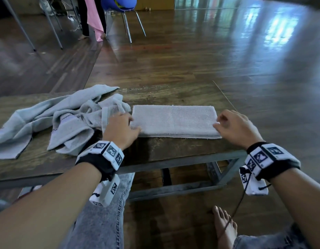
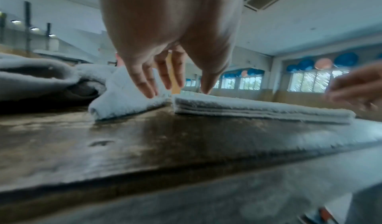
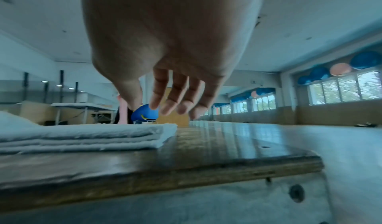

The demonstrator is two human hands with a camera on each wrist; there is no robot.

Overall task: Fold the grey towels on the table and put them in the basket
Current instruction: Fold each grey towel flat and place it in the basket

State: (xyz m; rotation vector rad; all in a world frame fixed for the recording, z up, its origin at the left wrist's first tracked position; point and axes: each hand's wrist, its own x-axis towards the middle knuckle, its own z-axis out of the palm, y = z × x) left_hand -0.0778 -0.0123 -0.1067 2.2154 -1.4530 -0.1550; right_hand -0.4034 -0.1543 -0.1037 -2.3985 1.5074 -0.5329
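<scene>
1. a folded grey towel lies flat on the wooden tabletop, a long neat rectangle towards the near edge and right of the middle; the wrist views show its stacked layers along the near side.
2. the left hand sits at the towel's left end, its fingers straight and spread, pointing down; in the left wrist view the thumb tip touches the top of the folded towel at its left end, while the other fingertips hang by the fabric just left of it. it grips nothing.
3. the right hand is at the towel's right end, its fingers loosely bent and slack, holding nothing; in the right wrist view they hang just above the tabletop beyond the towel's corner, and whether the thumb touches the towel cannot be told.
4. a pile of unfolded grey towels lies crumpled on the left part of the tabletop, its nearest fold just beside the folded towel's left end.
5. both wrists carry black bands with white marker blocks.
6. beyond the tabletop, on the wooden floor, stands a blue chair with metal legs.
7. below, the person's jeans and a bare foot show.
</scene>
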